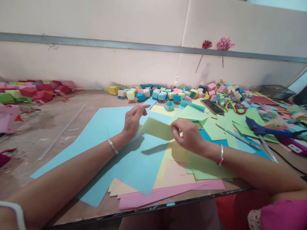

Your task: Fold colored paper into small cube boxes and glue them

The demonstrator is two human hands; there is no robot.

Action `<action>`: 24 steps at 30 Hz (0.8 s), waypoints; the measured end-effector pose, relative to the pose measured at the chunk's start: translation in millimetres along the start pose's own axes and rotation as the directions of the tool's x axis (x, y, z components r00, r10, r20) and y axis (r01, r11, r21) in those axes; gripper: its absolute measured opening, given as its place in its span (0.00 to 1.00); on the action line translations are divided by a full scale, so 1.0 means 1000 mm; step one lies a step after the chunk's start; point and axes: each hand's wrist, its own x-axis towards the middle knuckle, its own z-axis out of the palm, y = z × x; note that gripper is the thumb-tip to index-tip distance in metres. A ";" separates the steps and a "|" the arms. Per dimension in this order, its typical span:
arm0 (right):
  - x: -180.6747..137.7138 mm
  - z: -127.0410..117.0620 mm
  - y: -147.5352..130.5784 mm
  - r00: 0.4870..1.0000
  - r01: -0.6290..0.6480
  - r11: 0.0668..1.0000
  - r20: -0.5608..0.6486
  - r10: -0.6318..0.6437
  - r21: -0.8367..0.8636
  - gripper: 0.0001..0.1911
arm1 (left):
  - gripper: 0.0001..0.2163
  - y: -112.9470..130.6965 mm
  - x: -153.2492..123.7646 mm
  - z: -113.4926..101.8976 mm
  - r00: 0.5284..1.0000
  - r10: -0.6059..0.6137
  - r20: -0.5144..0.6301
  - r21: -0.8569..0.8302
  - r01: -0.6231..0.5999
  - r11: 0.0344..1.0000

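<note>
A light green paper piece (157,128) is held above the table between both hands. My left hand (133,121) pinches its left end, with the other fingers lifted. My right hand (188,134) grips its right end with curled fingers. Both wrists wear silver bangles. Beneath the hands lies a large light blue sheet (115,150) on top of yellow, peach and pink sheets (168,191).
Several small folded paper boxes (163,94) line the far side by the wall. A phone (212,107), scissors (236,107) and a blue glue gun (259,127) lie to the right among green sheets. Red and green boxes (31,92) pile at the left. A white stick (61,132) lies on the bare wood.
</note>
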 end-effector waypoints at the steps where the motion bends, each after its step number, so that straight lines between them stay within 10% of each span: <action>1: 0.004 0.000 0.004 0.993 -0.109 0.981 -0.017 0.113 0.164 0.09 | 0.19 -0.001 0.001 0.000 0.996 -0.043 -0.084 -0.058 0.038 0.998; 5: 0.011 0.009 0.018 0.887 -0.432 0.713 0.115 0.448 0.553 0.09 | 0.20 -0.001 -0.003 0.004 0.984 -0.165 -0.064 -0.289 0.140 0.947; 10: 0.009 0.020 0.019 0.813 -0.553 0.499 0.303 0.497 0.667 0.08 | 0.13 0.010 -0.017 0.016 0.968 -0.171 0.183 -0.196 0.207 0.958; 18: 0.008 0.022 0.021 0.817 -0.535 0.442 0.308 0.487 0.720 0.08 | 0.05 0.014 -0.017 0.012 0.984 -0.113 0.137 -0.095 0.127 0.987; 24: 0.005 0.022 0.018 0.854 -0.515 0.536 0.346 0.388 0.669 0.12 | 0.10 0.016 -0.022 0.016 0.937 -0.018 0.349 -0.068 0.045 0.997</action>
